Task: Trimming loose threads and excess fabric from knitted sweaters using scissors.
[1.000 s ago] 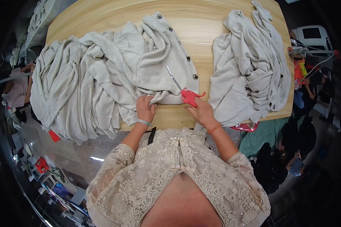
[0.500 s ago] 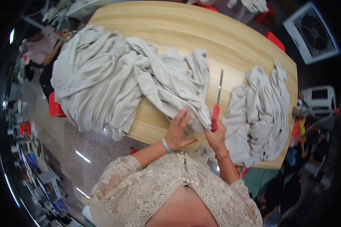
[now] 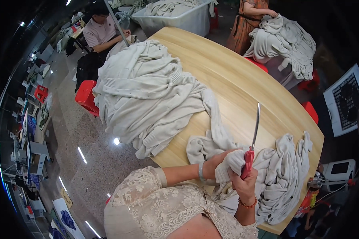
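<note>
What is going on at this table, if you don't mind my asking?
The person's right hand has its grip on a slim, red-handled tool, its metal blade pointing away from the person. The left hand is at the ribbed end of a pale grey knitted garment, partly hidden by the fabric. A large heap of pale knitwear lies on the left of the light wooden table, a smaller heap on the right. Beyond it, a co-worker in orange patterned clothing has a hand at another pale heap.

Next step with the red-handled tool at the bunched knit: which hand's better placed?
Right, likely. The right hand already grips the red-handled tool, beside the bunched knit fabric. The left hand is partly hidden by that fabric.
</note>
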Demonstrator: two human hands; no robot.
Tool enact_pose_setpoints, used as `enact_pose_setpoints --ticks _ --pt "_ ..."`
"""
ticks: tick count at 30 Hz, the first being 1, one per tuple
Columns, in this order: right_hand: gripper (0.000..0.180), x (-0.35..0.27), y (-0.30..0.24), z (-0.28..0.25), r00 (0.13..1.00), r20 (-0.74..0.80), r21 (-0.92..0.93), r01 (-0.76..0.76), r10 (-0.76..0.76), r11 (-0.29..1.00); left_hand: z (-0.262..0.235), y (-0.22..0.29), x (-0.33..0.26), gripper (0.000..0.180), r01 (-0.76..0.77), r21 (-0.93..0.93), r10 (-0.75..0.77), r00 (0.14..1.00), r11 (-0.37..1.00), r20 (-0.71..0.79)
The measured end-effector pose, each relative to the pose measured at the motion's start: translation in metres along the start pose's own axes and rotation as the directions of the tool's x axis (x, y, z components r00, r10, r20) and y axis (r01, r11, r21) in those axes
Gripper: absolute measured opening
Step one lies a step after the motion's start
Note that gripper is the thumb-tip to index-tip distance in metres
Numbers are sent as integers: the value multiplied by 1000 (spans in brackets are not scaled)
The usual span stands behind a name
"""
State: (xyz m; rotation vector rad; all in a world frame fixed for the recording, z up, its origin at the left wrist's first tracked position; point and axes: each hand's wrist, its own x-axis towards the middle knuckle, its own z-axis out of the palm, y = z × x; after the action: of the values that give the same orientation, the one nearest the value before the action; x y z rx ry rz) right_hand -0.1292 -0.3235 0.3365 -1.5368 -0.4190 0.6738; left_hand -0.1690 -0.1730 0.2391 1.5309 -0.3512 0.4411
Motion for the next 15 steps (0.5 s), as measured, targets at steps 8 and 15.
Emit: enact_pose_setpoints --ticks 8,15 --pt "24 32 4 4 996 -32 -58 82 -84 995 -114 61 21 36 404 -332 -500 815 852 -293" --pt "29 67 72 2 983 -126 -332 -168 133 928 -357 275 -70 39 408 197 -217 766 891 -605"
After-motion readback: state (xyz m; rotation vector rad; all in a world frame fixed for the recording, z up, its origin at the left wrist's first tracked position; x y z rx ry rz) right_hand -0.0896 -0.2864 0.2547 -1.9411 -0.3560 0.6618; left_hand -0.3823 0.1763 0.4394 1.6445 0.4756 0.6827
